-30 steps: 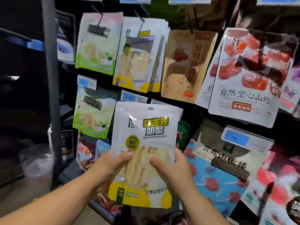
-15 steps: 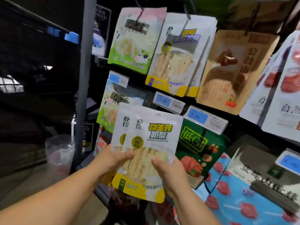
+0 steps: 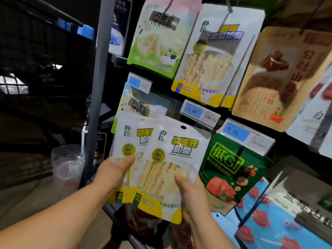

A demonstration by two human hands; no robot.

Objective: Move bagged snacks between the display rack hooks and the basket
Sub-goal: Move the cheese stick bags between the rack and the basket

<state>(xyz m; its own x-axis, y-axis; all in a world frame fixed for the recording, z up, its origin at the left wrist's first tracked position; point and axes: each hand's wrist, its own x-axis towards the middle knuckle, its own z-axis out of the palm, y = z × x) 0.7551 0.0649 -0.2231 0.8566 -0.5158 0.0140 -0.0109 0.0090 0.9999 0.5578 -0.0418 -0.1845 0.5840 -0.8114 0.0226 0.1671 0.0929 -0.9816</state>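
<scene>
Our left hand point(image 3: 115, 172) grips the lower left edge of a white-and-yellow rear bag point(image 3: 128, 141) of snack sticks. The thumb curls over the front and the other fingers are hidden behind. Our right hand point(image 3: 193, 194) pinches the lower right edge of a matching front bag point(image 3: 177, 159), thumb pressed on its clear window, fingers out of sight behind the pack.

The two bags overlap at the centre of the view. The front bag covers the right half of the rear bag, and both lean slightly toward one o'clock. We hold them just before the display rack point(image 3: 98, 87), whose grey post rises at ten o'clock of the bags. We cannot tell whether the rear bag hangs from a hook.

At three o'clock of the front bag hangs a green bag point(image 3: 231, 169), with a price tag point(image 3: 246, 136) reading 9.90 above it. A second tag point(image 3: 199, 113), reading 13.80, sits at one o'clock. A green-and-pink bag point(image 3: 161, 36) and a white bag point(image 3: 215, 56) hang at twelve o'clock, and a brown bag point(image 3: 283, 78) at two o'clock. A blue bag point(image 3: 269, 223) printed with red fruit lies at five o'clock. At nine o'clock, left of the post, stands a clear plastic bag point(image 3: 68, 164).
</scene>
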